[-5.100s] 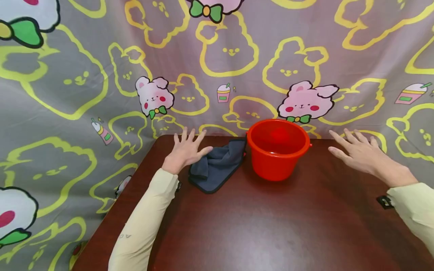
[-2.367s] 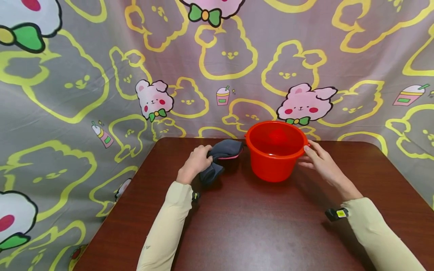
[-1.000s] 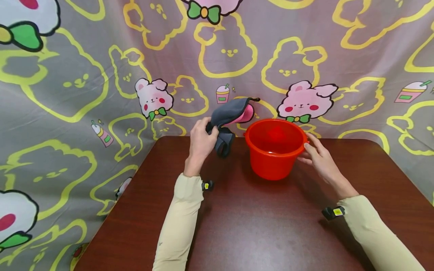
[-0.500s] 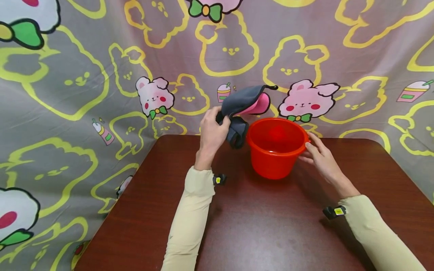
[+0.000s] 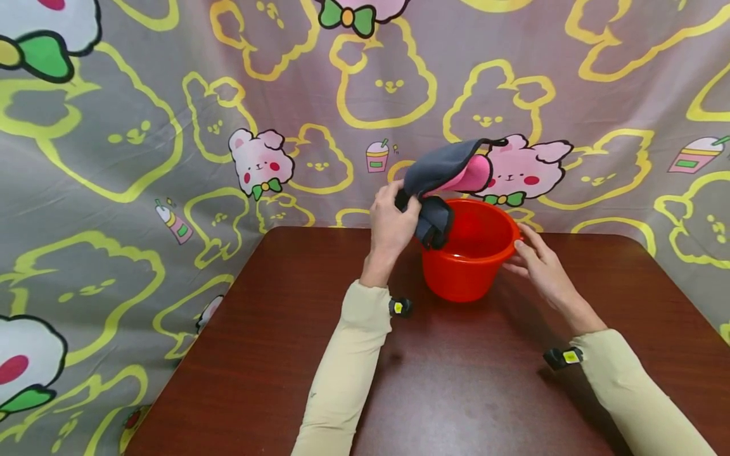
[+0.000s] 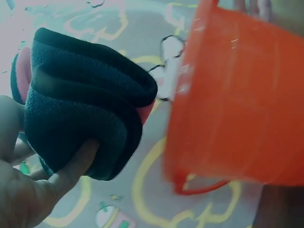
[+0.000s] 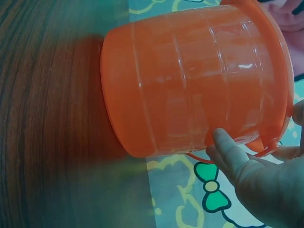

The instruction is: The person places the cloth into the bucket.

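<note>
In the head view my left hand (image 5: 393, 218) pinches a dark grey cloth (image 5: 441, 168) with a pink underside and a small black loop. Its front hangs over the left rim of a red plastic bucket (image 5: 461, 278) on the table. The left wrist view shows the folded cloth (image 6: 85, 99) between thumb and fingers, beside the bucket (image 6: 237, 104). On the bucket's right side, my right hand (image 5: 538, 263) holds the rim, thumb on top. One finger of the right hand (image 7: 266, 185) lies against the bucket's wall (image 7: 190, 80) in the right wrist view.
The bucket stands upright near the back edge of a dark brown wooden table (image 5: 456, 380). Behind and to the left hangs a grey curtain (image 5: 319, 76) printed with cartoon rabbits. Each wrist carries a small black camera (image 5: 401, 307).
My left hand took hold of the cloth, lifted it off the table and carried it right to the bucket. Earlier my right hand came from the right to the bucket's rim and stays there.
</note>
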Available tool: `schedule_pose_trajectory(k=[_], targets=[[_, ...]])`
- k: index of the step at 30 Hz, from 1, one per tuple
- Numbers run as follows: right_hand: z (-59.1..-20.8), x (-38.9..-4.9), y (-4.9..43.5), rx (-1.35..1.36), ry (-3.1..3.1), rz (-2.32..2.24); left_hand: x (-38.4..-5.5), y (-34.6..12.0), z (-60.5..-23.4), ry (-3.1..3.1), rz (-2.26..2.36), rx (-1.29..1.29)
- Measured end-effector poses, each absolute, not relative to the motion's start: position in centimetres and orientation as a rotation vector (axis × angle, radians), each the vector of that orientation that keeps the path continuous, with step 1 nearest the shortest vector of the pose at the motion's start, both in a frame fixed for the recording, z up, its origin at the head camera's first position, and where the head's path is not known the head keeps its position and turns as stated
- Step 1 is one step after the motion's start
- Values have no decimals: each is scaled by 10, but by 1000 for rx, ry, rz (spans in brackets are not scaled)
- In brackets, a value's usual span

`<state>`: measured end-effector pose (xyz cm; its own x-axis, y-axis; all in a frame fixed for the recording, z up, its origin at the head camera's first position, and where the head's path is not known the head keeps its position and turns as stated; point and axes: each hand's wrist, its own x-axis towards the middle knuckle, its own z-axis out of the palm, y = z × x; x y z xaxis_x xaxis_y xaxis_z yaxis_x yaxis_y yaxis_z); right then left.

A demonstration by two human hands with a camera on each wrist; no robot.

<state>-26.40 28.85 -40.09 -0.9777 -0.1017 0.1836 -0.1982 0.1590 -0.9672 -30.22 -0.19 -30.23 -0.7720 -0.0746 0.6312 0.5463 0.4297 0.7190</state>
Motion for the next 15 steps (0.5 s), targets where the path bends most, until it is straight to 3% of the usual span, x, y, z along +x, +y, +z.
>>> schedule_pose_trajectory(k=[15], targets=[[-403, -264, 287, 362, -2269, 2034, -305, 24, -337, -2171, -1357, -482]])
